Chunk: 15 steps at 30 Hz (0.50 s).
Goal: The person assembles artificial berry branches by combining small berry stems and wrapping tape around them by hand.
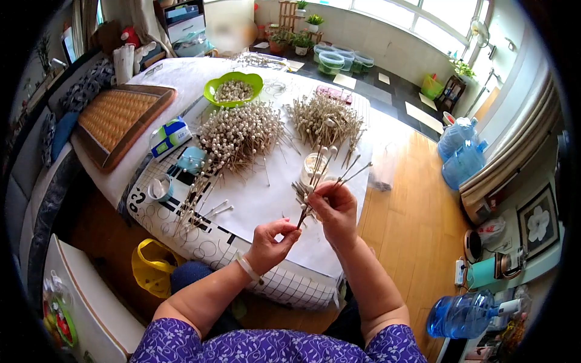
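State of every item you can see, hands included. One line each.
Left hand: closed on stem's lower end
Right hand: closed on sprig, higher up
Bud-tipped sprig: held, tilted
Left stem pile: loose heap
Right stem pile: loose heap
Green bowl: open, holding pale buds
White jar: open
Yellow bag: open, below table edge
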Tool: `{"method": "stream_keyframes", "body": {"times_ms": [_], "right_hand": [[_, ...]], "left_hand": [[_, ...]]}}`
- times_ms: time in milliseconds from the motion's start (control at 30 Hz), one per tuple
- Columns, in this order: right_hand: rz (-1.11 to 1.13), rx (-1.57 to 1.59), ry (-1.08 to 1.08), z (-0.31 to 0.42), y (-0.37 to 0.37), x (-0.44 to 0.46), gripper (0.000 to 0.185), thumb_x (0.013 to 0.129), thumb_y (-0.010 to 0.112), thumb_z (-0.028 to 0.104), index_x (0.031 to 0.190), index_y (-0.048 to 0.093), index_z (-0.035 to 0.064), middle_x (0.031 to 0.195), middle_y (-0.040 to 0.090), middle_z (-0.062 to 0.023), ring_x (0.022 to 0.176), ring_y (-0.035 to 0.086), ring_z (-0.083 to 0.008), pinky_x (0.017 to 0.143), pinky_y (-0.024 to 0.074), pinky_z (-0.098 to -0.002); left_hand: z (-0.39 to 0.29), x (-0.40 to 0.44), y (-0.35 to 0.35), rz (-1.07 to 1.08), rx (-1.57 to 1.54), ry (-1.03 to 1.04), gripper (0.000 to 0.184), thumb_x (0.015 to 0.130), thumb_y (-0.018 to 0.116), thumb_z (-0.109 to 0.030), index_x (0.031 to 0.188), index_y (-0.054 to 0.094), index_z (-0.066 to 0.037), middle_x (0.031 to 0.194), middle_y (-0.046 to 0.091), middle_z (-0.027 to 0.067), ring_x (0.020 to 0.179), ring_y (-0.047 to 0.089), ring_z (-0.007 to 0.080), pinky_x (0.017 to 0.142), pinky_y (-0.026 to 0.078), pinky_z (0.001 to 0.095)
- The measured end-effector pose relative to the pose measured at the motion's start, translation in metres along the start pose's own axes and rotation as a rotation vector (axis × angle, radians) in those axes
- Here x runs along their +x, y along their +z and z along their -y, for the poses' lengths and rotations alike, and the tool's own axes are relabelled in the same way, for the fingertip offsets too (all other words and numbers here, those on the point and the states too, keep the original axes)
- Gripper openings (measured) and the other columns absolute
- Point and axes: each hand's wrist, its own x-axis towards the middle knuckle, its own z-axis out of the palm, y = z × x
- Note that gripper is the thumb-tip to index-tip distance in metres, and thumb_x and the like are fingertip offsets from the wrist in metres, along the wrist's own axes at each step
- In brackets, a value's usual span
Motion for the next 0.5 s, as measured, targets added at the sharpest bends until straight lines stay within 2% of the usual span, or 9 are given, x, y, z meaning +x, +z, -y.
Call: {"method": "stream_keyframes", "body": {"times_ms": [67,100,200,233,267,333,467,500], "right_hand": [[0.002,0.072,0.053,0.000,-0.001,0.001,0.010,0.079,0.055,-0.002,0.084,0.051,0.0053,0.078,0.053,0.0002,0.067,0.049,-0.0056,0.065,0.0418,-0.0186],[-0.005,0.114,0.062,0.000,-0.001,0.001,0.009,0.079,0.056,-0.001,0.084,0.052,0.0056,0.075,0.054,0.0018,0.066,0.049,-0.0037,0.058,0.0396,-0.0172],[-0.023,0.101,0.118,0.002,-0.002,0.001,0.008,0.079,0.058,0.001,0.082,0.052,0.0057,0.075,0.054,0.0020,0.066,0.049,-0.0037,0.057,0.0396,-0.0169],[-0.105,0.103,0.101,0.009,0.009,0.001,0.009,0.079,0.059,0.004,0.080,0.051,0.0063,0.072,0.053,0.0026,0.061,0.046,-0.0028,0.052,0.0367,-0.0160],[-0.106,0.103,0.104,0.007,0.006,0.001,0.009,0.079,0.059,0.004,0.080,0.051,0.0063,0.072,0.053,0.0026,0.061,0.046,-0.0028,0.052,0.0367,-0.0160],[0.050,0.076,0.100,0.002,-0.004,0.001,0.010,0.079,0.055,-0.002,0.084,0.051,0.0057,0.080,0.055,-0.0012,0.069,0.051,-0.0054,0.063,0.0420,-0.0185],[-0.010,0.128,0.117,-0.006,-0.004,0.003,0.010,0.079,0.054,-0.002,0.084,0.051,0.0058,0.080,0.056,-0.0018,0.067,0.052,-0.0061,0.061,0.0424,-0.0185],[-0.011,0.144,0.135,-0.007,-0.006,0.004,0.009,0.079,0.054,-0.001,0.084,0.051,0.0060,0.079,0.056,-0.0027,0.062,0.049,-0.0052,0.056,0.0403,-0.0173]], "left_hand": [[0.001,-0.003,0.000,0.000,-0.026,-0.024,0.004,0.077,0.063,-0.005,0.079,0.062,-0.001,0.066,0.063,0.0037,0.062,0.059,0.0090,0.091,0.039,0.0332],[0.000,-0.001,-0.001,0.009,-0.026,-0.013,0.004,0.076,0.063,-0.004,0.079,0.062,-0.001,0.066,0.063,0.0036,0.062,0.059,0.0089,0.091,0.039,0.0331],[-0.002,-0.001,-0.001,0.007,-0.023,-0.010,0.004,0.076,0.062,-0.004,0.079,0.062,-0.001,0.065,0.062,0.0033,0.061,0.058,0.0083,0.091,0.039,0.0333],[-0.003,-0.001,-0.001,0.015,-0.018,-0.007,0.004,0.076,0.062,-0.004,0.079,0.062,-0.001,0.065,0.062,0.0032,0.061,0.058,0.0082,0.091,0.039,0.0332],[-0.004,-0.001,-0.001,0.023,-0.013,-0.003,0.004,0.076,0.063,-0.004,0.079,0.062,-0.001,0.065,0.062,0.0031,0.061,0.058,0.0081,0.091,0.039,0.0332],[-0.005,0.000,-0.001,0.020,-0.020,-0.013,0.004,0.076,0.063,-0.004,0.078,0.062,-0.001,0.065,0.062,0.0031,0.061,0.058,0.0081,0.091,0.039,0.0332],[-0.008,-0.001,-0.001,-0.005,-0.031,-0.030,0.004,0.076,0.063,-0.004,0.078,0.062,-0.001,0.063,0.062,0.0023,0.061,0.057,0.0078,0.093,0.038,0.0332],[-0.005,-0.001,-0.002,-0.005,-0.032,-0.030,0.004,0.076,0.063,-0.004,0.078,0.062,-0.001,0.063,0.062,0.0023,0.061,0.057,0.0078,0.093,0.038,0.0332]]}}
